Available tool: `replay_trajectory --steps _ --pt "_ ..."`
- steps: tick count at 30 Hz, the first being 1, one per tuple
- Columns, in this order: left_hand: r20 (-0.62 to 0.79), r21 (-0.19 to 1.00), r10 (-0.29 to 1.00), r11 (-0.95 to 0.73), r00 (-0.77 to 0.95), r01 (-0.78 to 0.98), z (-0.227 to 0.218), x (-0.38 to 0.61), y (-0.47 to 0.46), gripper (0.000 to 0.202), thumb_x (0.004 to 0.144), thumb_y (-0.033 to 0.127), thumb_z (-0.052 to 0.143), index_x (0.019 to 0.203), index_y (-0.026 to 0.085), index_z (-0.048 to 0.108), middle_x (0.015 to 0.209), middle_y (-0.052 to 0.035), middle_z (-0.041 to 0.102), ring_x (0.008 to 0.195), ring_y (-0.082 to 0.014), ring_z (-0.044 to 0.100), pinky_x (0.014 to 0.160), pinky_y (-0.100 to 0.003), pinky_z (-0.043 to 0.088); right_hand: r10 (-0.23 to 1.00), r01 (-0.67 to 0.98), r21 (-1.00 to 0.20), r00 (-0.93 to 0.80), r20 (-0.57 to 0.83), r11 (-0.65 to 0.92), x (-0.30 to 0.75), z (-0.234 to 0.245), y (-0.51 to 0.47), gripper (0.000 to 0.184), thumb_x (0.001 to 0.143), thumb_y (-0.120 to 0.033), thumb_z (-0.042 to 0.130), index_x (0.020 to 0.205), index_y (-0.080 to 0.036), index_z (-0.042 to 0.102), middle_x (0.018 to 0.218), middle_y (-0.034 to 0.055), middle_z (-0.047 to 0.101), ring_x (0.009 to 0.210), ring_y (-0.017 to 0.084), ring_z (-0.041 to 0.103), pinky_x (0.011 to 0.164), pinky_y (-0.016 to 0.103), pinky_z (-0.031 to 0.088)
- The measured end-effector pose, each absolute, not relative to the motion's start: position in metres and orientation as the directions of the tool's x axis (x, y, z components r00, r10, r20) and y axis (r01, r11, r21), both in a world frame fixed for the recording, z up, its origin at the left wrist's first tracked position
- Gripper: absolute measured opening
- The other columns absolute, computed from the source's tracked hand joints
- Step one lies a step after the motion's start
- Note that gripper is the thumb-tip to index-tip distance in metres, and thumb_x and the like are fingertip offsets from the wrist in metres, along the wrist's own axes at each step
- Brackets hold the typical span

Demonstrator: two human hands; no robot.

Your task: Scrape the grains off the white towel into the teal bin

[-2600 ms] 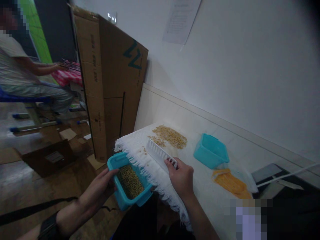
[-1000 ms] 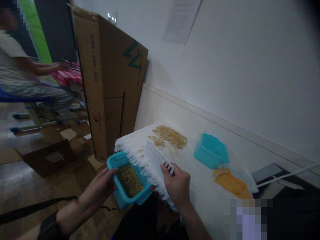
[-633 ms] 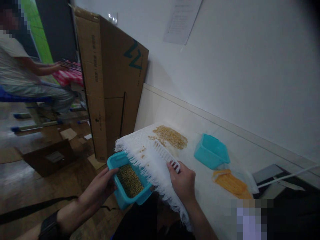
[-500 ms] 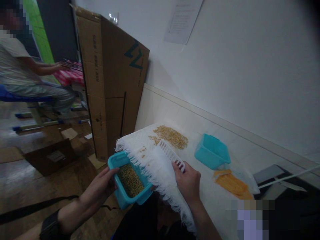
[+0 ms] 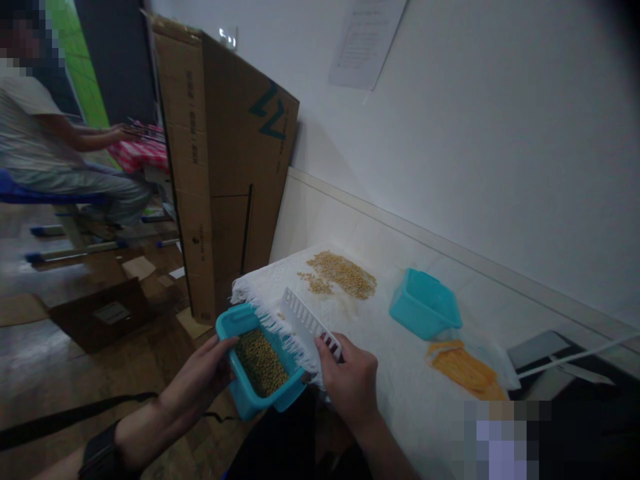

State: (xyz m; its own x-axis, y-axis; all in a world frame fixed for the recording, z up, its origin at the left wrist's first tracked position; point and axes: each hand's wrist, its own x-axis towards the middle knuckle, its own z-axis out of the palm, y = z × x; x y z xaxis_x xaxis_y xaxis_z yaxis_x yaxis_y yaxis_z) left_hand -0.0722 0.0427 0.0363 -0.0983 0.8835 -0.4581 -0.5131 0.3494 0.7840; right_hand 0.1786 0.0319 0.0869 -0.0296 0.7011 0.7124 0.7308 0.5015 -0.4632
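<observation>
My left hand grips the near side of a turquoise tub filled with yellow-green beans, held just below the table's left edge. My right hand is closed on a white slotted plastic piece, which stands on edge on the fringed white cloth close to the fringe over the tub. A pile of beans lies farther back on the cloth.
A second turquoise tub sits farther right on the cloth, with an orange packet in front of it. A tall cardboard box leans against the wall at left. Another person sits at far left. A white wall runs behind.
The white slotted piece has swept left across the cloth to the fringe over the tub; the loose beans that lay near the edge are gone. My left hand and the tub stayed put.
</observation>
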Motion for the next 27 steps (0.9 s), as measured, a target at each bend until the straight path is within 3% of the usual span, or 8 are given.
replay_trajectory --steps 3,5,8,12,16,27 --pt "-0.455 0.782 0.884 0.339 -0.107 -0.523 0.034 -0.073 0.043 0.044 0.054 0.037 0.108 0.084 0.024 0.078 0.061 0.0071 0.064 0.059 -0.013 0.059 0.054 -0.023 0.05 0.736 0.697 -0.518 -0.02 0.677 0.495 0.176 0.088 0.03 0.033 0.105 -0.035 0.066 0.082 -0.017 0.083 0.056 -0.0002 0.069 0.043 0.012 0.062 0.049 0.019 0.046" --pt "-0.449 0.777 0.888 0.333 -0.1 -0.534 0.033 -0.073 0.043 0.048 0.054 0.038 0.108 0.088 0.023 0.079 0.066 0.0054 0.069 0.061 -0.0129 0.061 0.056 -0.023 0.051 0.738 0.699 -0.537 0.02 0.675 0.472 0.177 0.089 0.037 0.035 0.104 -0.038 0.066 0.082 -0.017 0.083 0.054 -0.0006 0.068 0.042 0.013 0.06 0.048 0.02 0.044" --pt "-0.45 0.773 0.887 0.332 -0.1 -0.54 0.033 -0.073 0.044 0.052 0.052 0.035 0.109 0.093 0.022 0.081 0.07 0.0043 0.071 0.062 -0.0129 0.06 0.055 -0.023 0.05 0.706 0.737 -0.524 0.091 0.703 0.427 0.179 0.09 0.058 0.038 0.103 -0.04 0.063 0.08 -0.017 0.082 0.054 0.0021 0.069 0.044 0.015 0.061 0.049 0.022 0.044" --pt "-0.454 0.778 0.882 0.323 -0.128 -0.538 0.033 -0.074 0.047 0.045 0.053 0.033 0.107 0.084 0.022 0.076 0.062 0.0074 0.063 0.057 -0.0113 0.054 0.053 -0.022 0.048 0.712 0.784 -0.516 0.139 0.688 0.346 0.177 0.09 0.081 0.04 0.101 -0.042 0.06 0.073 -0.018 0.078 0.056 0.0061 0.071 0.047 0.017 0.064 0.05 0.025 0.041" --pt "-0.463 0.774 0.876 0.326 -0.135 -0.543 0.036 -0.075 0.048 0.052 0.049 0.034 0.108 0.088 0.022 0.076 0.067 0.0057 0.068 0.061 -0.0128 0.059 0.055 -0.023 0.052 0.726 0.773 -0.533 0.142 0.673 0.343 0.176 0.088 0.081 0.04 0.1 -0.043 0.062 0.07 -0.019 0.075 0.055 0.0051 0.069 0.047 0.017 0.063 0.051 0.025 0.04" --pt "-0.471 0.773 0.871 0.333 -0.137 -0.539 0.04 -0.076 0.045 0.052 0.047 0.032 0.107 0.086 0.022 0.074 0.062 0.0078 0.064 0.058 -0.0128 0.057 0.053 -0.023 0.049 0.765 0.779 -0.528 0.098 0.636 0.339 0.187 0.088 0.082 0.037 0.097 -0.042 0.065 0.071 -0.02 0.076 0.054 0.0041 0.068 0.046 0.017 0.062 0.051 0.025 0.041"
